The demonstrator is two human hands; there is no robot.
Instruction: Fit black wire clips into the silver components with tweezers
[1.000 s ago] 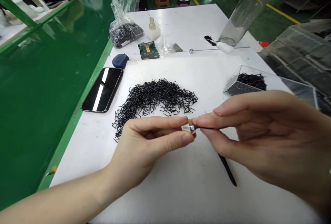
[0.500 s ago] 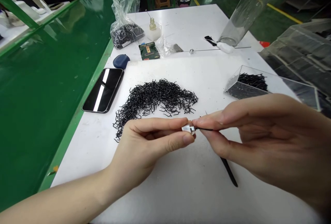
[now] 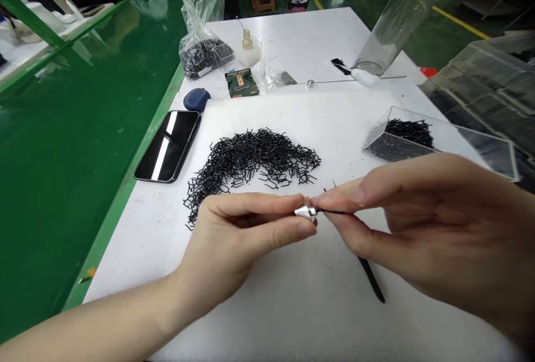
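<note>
Silver metal fitting (image 3: 305, 213) is gripped by the fingers of the left hand (image 3: 246, 234), nearer than the black pile (image 3: 254, 153) and toward its right; 1 thin black piece (image 3: 332, 211) is pinched by the right hand (image 3: 434, 234) at the fitting's end. Both should be kept aligned under light pressure. Beyond the pile, 1 green packet (image 3: 241, 82) is seen.

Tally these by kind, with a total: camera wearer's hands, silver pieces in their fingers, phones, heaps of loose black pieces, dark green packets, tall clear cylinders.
Hands: 2 (left hand, right hand)
Silver piece: 1
Phone: 1
Black heap: 1
Green packet: 1
Clear cylinder: 1
Total: 7
</note>
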